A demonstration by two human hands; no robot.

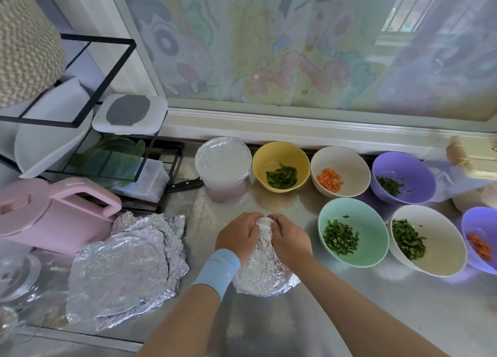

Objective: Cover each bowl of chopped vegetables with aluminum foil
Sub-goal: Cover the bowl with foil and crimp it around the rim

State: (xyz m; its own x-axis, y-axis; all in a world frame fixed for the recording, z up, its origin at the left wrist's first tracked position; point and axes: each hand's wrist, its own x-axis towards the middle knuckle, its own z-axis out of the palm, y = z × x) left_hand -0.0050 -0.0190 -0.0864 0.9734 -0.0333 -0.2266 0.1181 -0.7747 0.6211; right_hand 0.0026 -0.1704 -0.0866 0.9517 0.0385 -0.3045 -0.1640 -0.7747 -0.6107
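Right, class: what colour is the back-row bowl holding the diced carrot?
Cream-white: the round back-row carrot bowl, seen in the head view.

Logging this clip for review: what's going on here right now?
A person's left hand and right hand curl over the foil-wrapped bowl nearest them, pressing the foil down at its far rim. One covered bowl stands at the back left. Six open bowls of chopped vegetables sit to the right, and spare foil sheets lie on the left of the counter.
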